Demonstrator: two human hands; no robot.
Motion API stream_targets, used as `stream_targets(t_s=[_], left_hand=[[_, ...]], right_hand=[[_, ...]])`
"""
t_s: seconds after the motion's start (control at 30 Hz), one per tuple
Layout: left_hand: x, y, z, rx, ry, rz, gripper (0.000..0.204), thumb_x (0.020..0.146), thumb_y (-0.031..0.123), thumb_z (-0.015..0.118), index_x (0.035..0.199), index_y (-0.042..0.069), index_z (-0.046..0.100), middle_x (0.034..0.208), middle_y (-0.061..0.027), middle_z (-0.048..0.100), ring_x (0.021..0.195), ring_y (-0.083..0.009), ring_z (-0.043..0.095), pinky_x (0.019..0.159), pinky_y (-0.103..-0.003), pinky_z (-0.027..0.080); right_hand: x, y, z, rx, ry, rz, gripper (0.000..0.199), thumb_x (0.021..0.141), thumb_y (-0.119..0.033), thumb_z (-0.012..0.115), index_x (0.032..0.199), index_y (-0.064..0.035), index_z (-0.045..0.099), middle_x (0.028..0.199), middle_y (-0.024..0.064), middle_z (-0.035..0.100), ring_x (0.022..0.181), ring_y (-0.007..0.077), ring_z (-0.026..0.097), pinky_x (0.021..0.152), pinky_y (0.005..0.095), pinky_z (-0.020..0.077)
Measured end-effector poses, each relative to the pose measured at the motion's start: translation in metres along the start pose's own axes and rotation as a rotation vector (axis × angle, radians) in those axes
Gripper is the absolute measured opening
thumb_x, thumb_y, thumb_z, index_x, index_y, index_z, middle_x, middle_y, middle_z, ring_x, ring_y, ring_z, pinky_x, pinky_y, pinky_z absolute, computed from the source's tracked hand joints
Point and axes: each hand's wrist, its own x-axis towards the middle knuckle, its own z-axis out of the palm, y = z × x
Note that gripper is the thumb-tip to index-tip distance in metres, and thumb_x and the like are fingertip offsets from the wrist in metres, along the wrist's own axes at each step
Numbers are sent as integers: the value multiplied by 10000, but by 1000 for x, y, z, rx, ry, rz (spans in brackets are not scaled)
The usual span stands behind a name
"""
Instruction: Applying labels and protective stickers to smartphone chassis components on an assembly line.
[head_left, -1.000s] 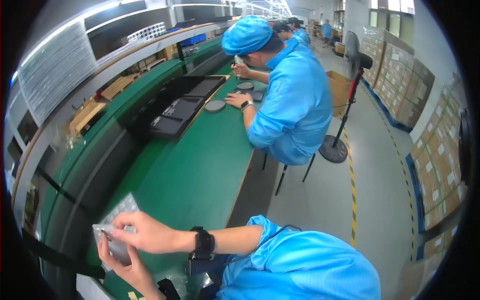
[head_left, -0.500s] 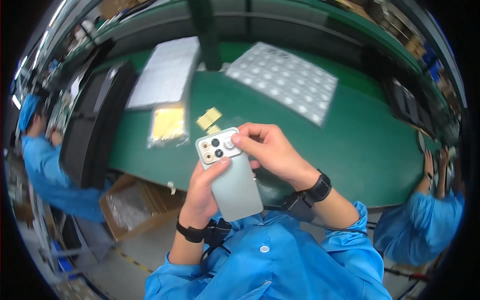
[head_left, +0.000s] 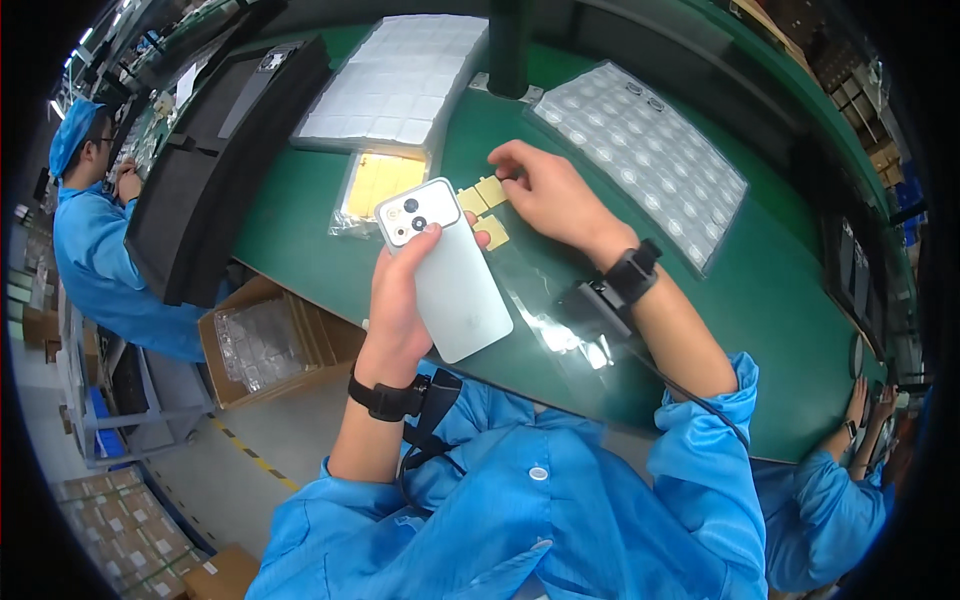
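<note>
My left hand (head_left: 398,300) is wrapped around a pale green smartphone (head_left: 462,290), its back facing up and its thumb just below the camera panel. Round dark and gold-rimmed lenses show on the panel's left part; its right part looks plain white. Beyond the phone, my right hand (head_left: 560,200) is over the table with its index finger and thumb curled close together. What sits between those fingertips, if anything, is hidden. Beside the fingertips lie small yellow square pads (head_left: 488,192), and another yellow pad (head_left: 491,233) is by the left fingertips.
A clear tray of round parts (head_left: 640,150) lies at the back right. Stacked white sheets (head_left: 395,80) and a bag of yellow pads (head_left: 385,185) are at the back left. A black tray (head_left: 215,170) stands farther left, above an open carton (head_left: 270,335). Co-workers (head_left: 115,250) sit on both sides.
My right hand has left the phone's camera panel and moved away to the yellow pads. The round grey piece on the panel no longer shows. My left hand still holds the phone.
</note>
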Motion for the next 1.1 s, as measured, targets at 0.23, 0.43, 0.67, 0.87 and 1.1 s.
stream_targets(t_s=[0.23,0.43,0.67,0.87,1.1], left_hand=[[9,2,-4,0,-20,-24,476,901,146,554,1326,-46,457,1246,-174,606,1141,-305,618,928,-393,537],[35,2,-18,-194,-149,-232,557,866,120,556,1375,-59,417,1339,-172,557,1223,-269,563,1014,-369,476],[33,1,-11,-72,-46,-142,593,841,91,576,1386,-72,406,1343,-163,559,1207,-259,571,1051,-361,449],[32,-1,-12,-43,-44,-144,595,836,79,583,1385,-67,406,1327,-161,569,1200,-260,576,1057,-367,448],[34,-1,-13,-25,-49,-134,588,841,77,578,1384,-67,405,1325,-165,569,1191,-264,581,1050,-374,455]], right_hand=[[1,-5,17,-283,-23,-17,230,896,-98,530,1104,-84,628,1033,90,620,933,290,635,815,399,510],[5,-6,17,-299,8,-2,253,888,-105,533,1120,-94,634,1003,87,614,917,284,631,794,397,507],[5,1,6,-278,-51,26,210,885,-117,534,1041,-62,663,1010,112,611,956,315,627,812,441,509],[5,5,5,-246,-97,28,184,873,-127,553,1012,-55,651,1005,123,608,948,330,624,808,442,506],[5,6,6,-207,-85,37,209,862,-122,566,1059,-67,611,990,121,603,956,325,619,808,440,505]])
